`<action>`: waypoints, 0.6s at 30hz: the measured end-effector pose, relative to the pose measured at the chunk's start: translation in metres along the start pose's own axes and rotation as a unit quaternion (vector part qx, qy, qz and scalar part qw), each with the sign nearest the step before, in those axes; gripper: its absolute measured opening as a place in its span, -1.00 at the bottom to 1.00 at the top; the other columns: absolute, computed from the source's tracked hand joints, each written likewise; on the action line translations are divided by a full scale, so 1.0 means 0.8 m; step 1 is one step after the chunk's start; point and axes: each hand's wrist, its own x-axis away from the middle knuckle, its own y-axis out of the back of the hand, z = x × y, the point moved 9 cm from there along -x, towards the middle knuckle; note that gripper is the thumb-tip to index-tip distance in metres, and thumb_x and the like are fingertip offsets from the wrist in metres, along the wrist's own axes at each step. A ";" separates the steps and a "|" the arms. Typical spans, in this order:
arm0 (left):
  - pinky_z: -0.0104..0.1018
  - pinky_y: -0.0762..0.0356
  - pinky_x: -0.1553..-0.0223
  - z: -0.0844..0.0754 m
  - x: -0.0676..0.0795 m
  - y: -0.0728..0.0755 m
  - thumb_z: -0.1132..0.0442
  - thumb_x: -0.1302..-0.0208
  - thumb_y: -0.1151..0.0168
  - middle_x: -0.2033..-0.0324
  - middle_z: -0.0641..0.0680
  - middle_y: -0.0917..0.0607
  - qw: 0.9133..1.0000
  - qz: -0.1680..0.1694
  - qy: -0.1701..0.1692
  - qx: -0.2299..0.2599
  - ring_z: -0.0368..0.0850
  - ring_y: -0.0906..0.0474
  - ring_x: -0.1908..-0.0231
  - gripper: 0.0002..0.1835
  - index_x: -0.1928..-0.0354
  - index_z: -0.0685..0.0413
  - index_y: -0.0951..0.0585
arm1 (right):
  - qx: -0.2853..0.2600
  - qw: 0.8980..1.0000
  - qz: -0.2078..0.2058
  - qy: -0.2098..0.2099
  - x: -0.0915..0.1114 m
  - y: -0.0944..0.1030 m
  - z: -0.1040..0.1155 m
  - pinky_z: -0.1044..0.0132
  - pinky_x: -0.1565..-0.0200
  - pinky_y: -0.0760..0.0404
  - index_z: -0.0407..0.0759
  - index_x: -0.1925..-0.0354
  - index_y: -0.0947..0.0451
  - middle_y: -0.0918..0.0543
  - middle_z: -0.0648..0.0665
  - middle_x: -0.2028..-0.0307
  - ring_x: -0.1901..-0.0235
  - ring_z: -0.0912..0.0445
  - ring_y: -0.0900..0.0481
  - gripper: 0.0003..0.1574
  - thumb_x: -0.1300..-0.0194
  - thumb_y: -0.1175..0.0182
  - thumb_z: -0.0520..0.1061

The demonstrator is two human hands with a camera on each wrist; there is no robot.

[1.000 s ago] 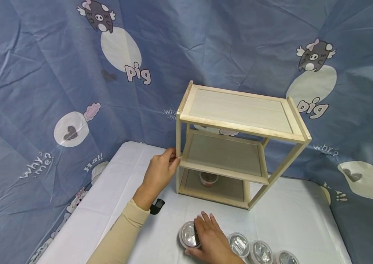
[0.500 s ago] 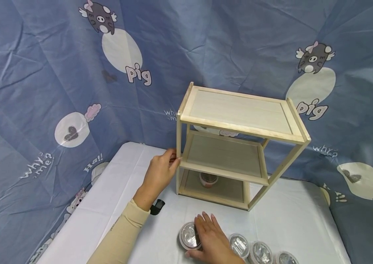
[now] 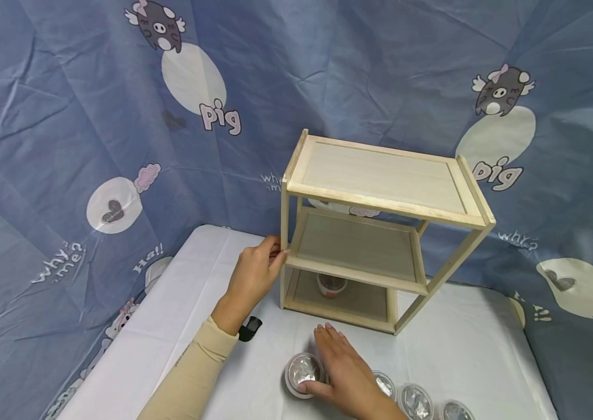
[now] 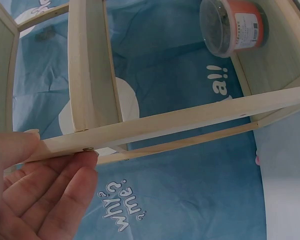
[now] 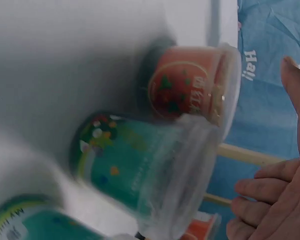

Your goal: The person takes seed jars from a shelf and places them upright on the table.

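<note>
My left hand (image 3: 256, 268) grips the front left post of a light wooden three-tier shelf (image 3: 359, 275). In the left wrist view, its thumb lies on one side of the post (image 4: 180, 115) and its fingers on the other. My right hand (image 3: 351, 373) is spread beside a clear-lidded plastic jar (image 3: 302, 368) on the table, its thumb over the lid's edge in the head view. That jar appears to be the red-labelled one (image 5: 182, 82) in the right wrist view, where hand and jar look apart. Another red-labelled jar (image 4: 247, 27) lies within the shelf's bottom tier.
More lidded jars stand in a row at front right, including one jar (image 3: 416, 402) and another (image 3: 456, 410). Teal labels show on a nearer jar (image 5: 125, 160). A black object (image 3: 250, 329) lies by the left wrist. Printed blue cloth (image 3: 380, 76) hangs behind the white-covered table (image 3: 212, 256).
My right hand has lifted off the jar's side and shifted slightly right and away, uncovering more of the lid. The left hand, shelf and jar stay where they were.
</note>
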 end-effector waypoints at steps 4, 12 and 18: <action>-0.17 -0.76 0.26 0.000 0.000 -0.001 0.31 -0.44 -0.38 0.23 0.19 -0.81 1.000 0.000 0.000 -0.003 0.00 -0.79 0.21 -0.83 0.03 0.25 -0.68 | 0.010 1.000 -0.025 0.011 -0.002 0.014 0.000 -0.13 -0.47 -0.25 -0.41 -0.48 -0.30 -0.42 -0.36 -0.44 -0.51 -0.23 -0.25 0.30 -0.22 -0.36 0.51; -0.18 -0.76 0.26 0.000 0.000 0.000 0.32 -0.44 -0.38 0.22 0.18 -0.82 1.000 0.000 0.000 0.003 -0.01 -0.80 0.22 -0.84 0.04 0.24 -0.68 | 0.032 0.999 -0.042 0.000 -0.017 0.041 -0.020 -0.16 -0.48 -0.23 -0.44 -0.51 -0.25 -0.35 -0.40 -0.48 -0.52 -0.26 -0.21 0.30 -0.24 -0.40 0.44; -0.19 -0.76 0.27 -0.001 0.001 0.000 0.31 -0.44 -0.37 0.22 0.18 -0.82 1.000 -0.002 -0.002 0.003 -0.01 -0.80 0.22 -0.84 0.04 0.25 -0.68 | 0.075 0.995 -0.060 0.013 -0.038 0.060 -0.032 -0.23 -0.44 -0.28 -0.48 -0.52 -0.20 -0.35 -0.44 -0.46 -0.49 -0.30 -0.26 0.32 -0.25 -0.41 0.42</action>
